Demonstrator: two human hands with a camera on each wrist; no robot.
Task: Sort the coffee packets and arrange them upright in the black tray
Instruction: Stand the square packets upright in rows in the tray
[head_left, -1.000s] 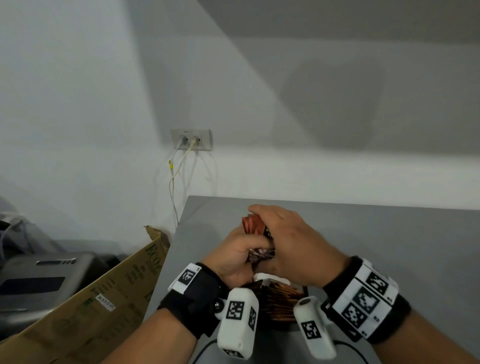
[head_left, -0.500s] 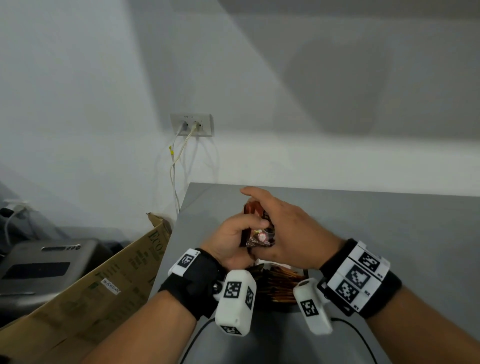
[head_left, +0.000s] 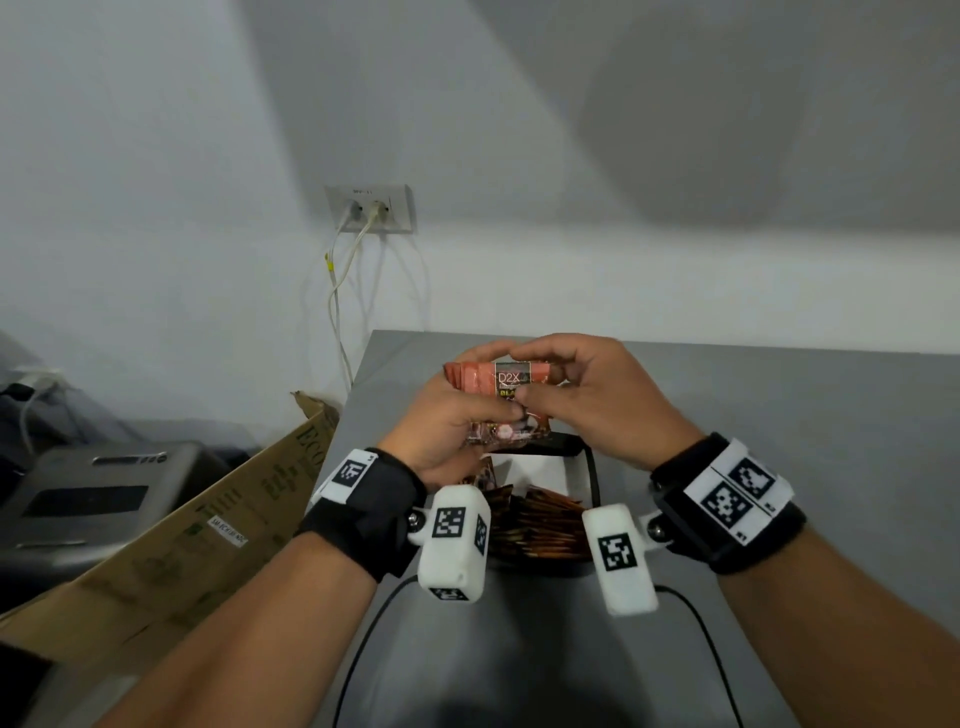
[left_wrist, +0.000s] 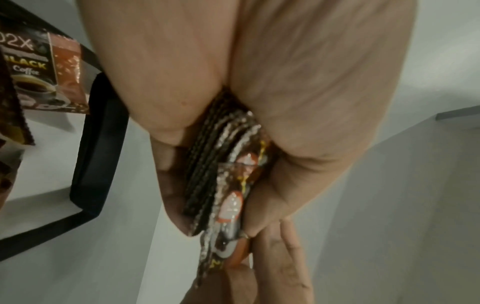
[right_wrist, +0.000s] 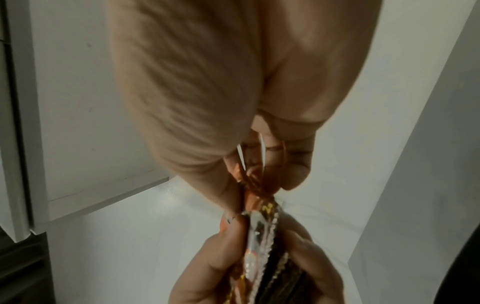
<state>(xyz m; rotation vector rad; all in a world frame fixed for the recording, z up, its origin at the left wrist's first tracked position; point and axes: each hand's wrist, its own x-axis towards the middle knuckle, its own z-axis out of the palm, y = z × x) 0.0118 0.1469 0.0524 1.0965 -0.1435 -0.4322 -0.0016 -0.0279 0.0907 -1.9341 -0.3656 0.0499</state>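
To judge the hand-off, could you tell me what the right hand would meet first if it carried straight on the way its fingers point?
The right hand already pinches the stack of coffee packets; beyond it, probably the left hand.

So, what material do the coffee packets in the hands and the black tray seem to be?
Coffee packets: likely foil-laminated plastic film, glossy; the crimped, serrated edges glint silver in the left wrist view.
Black tray: probably moulded plastic, smooth with a dull sheen; coated metal is also possible.
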